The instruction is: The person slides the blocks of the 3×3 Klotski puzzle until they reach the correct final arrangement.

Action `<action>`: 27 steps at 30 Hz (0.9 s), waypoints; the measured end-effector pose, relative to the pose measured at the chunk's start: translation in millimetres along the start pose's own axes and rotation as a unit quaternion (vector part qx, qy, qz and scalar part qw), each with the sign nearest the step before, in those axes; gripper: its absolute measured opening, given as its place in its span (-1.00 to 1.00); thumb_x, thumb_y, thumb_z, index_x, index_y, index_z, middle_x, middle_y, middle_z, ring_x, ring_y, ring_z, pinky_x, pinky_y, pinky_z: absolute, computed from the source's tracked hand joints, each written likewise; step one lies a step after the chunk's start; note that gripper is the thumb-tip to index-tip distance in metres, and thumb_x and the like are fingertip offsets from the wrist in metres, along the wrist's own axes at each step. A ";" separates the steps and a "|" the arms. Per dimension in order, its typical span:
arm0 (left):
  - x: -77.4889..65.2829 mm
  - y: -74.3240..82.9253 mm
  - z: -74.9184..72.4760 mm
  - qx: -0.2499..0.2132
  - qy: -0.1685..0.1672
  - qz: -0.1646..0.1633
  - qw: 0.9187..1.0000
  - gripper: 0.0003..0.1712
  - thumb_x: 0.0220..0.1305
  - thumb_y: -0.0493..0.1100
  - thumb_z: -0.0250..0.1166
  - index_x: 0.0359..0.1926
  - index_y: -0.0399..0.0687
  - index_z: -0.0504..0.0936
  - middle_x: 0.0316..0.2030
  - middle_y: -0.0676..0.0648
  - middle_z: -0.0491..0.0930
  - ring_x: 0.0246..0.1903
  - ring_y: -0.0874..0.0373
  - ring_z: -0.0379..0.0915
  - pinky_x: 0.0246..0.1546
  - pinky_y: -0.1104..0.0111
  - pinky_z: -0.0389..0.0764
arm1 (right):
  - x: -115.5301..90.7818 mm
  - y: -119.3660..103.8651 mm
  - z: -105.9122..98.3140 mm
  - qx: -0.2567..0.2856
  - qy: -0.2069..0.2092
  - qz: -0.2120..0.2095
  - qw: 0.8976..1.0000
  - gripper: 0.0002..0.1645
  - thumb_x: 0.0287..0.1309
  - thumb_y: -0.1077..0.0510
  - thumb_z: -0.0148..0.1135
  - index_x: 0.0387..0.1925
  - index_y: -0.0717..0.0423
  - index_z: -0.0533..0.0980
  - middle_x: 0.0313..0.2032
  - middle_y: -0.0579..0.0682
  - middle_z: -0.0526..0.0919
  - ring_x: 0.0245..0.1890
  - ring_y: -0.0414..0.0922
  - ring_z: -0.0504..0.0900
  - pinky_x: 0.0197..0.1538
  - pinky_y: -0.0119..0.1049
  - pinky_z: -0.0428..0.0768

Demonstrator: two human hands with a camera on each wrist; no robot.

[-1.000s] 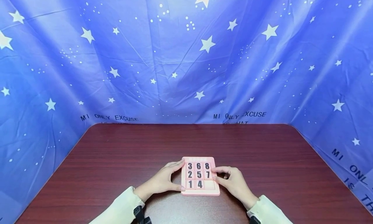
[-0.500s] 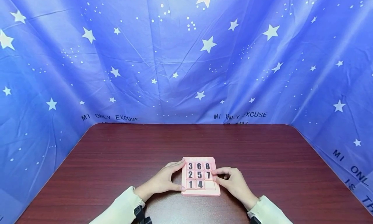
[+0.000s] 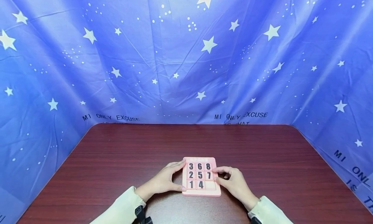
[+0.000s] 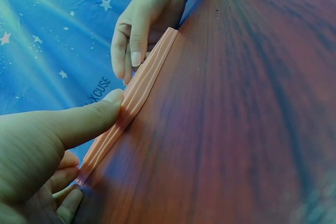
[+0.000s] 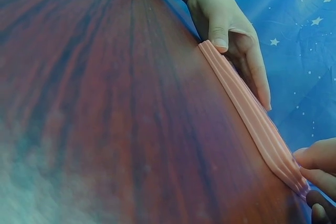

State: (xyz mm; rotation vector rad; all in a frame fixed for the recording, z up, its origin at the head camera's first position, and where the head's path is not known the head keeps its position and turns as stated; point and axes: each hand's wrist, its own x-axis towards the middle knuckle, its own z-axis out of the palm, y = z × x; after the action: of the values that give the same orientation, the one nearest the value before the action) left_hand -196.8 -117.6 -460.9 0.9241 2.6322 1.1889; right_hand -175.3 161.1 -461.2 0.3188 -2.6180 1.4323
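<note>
A pink sliding number puzzle (image 3: 201, 193) lies near the front of the table. Its tiles read 3 6 8, 2 5 7 and 1 4 from the top row down, with a vacant slot at the lower right. My left hand (image 3: 161, 179) holds the left side of the frame, thumb at the near corner and fingers at the far one. At the right edge, beside the 7 tile (image 3: 209, 175), the index fingertip and thumb of my right hand (image 3: 235, 182) grip the frame. In the right wrist view the puzzle (image 5: 247, 108) shows edge-on; its number face is hidden.
The dark red wood-grain table (image 3: 131, 146) stretches away on all sides of the puzzle. Behind it and along both sides hangs a blue star-printed cloth (image 3: 175, 55). A black wrist strap (image 3: 140, 212) sits over the left sleeve.
The right index fingertip and thumb came slightly closer together half a second ago and are a little apart again now. The puzzle and its tiles keep the same arrangement.
</note>
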 end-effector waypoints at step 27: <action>-1.0 1.3 -0.7 -0.004 0.000 -0.001 1.000 0.09 -0.15 0.04 0.52 0.36 -0.28 0.22 0.38 -0.14 0.18 0.30 -0.06 0.13 0.28 0.02 0.16 | -10.2 4.1 -9.6 0.047 -0.068 -0.054 0.995 -0.70 -0.12 0.27 0.42 -0.23 0.22 0.64 -0.31 0.01 0.70 -0.32 -0.32 0.55 -0.20 -0.42 0.55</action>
State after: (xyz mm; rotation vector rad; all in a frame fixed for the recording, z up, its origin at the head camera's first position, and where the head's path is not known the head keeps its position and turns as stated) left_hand -195.6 -118.0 -459.6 0.9198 2.6266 1.1974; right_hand -166.2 172.6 -461.6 0.5812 -2.5952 1.5520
